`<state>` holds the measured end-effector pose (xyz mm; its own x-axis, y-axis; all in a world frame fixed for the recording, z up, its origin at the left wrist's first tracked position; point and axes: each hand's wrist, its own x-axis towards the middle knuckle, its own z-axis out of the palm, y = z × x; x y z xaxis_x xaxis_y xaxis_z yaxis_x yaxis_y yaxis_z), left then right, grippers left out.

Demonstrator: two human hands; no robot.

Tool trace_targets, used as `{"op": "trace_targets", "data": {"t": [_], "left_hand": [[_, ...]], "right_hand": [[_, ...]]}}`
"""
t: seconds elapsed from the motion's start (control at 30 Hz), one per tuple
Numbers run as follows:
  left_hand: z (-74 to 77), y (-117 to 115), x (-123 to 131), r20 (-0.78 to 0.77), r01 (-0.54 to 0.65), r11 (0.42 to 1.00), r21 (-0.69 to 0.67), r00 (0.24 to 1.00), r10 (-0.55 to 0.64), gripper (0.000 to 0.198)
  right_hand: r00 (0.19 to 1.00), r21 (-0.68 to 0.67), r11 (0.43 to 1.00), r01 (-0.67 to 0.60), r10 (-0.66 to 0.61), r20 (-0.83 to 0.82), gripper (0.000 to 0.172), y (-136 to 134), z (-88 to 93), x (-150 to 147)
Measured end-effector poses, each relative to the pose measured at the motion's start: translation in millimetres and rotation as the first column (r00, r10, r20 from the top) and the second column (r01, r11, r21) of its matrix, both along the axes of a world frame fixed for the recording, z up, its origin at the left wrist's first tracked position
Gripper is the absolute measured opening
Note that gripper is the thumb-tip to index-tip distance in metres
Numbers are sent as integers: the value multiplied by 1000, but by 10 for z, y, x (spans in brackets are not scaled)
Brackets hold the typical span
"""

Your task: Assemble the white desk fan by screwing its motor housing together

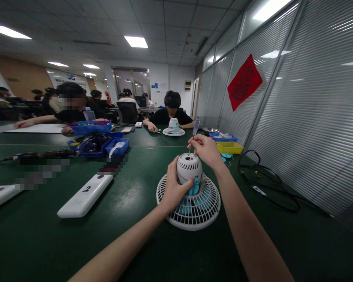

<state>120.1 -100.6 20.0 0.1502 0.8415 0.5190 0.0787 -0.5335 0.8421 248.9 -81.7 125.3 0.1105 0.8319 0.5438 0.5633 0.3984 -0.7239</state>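
Observation:
A white fan (188,219) lies grille-down on the green table, its rounded motor housing on top and pale blue blades showing through the bars. My left hand (175,186) grips the side of that housing, thumb close to a light blue knob (196,182). In my right hand (206,149) is a screwdriver (196,124) with a clear bluish handle, pinched around its shaft. It stands nearly upright, handle up, and its shaft runs down to the housing's top near a dark opening. Whether the tip sits in a screw is too small to tell.
Left of the fan lies a white power strip (85,196) marked 2. Blue bins (117,145) with cables stand behind it. At right are a yellow bin (230,147), light blue parts (226,155) and a black cable (270,176). Across the table, a person handles another fan (173,131).

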Motion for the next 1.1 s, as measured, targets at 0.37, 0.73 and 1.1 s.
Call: {"op": "trace_targets", "data": {"t": [0.37,0.73,1.1], "left_hand": [[-1,-9,-5,-22,-3,1000,11,1000,3,73],[9,-16,-1,-18,-5,1000,17,1000,5,73],[12,-24,-5,-22,-6,1000,7,1000,6,74]], "right_hand": [[982,71,991,111,-120,144,14,33,-49,63],[996,8,997,76,-76,51,13,-29,25,-7],[997,-7,1000,-16,17,76,16,-25,26,12]]}}
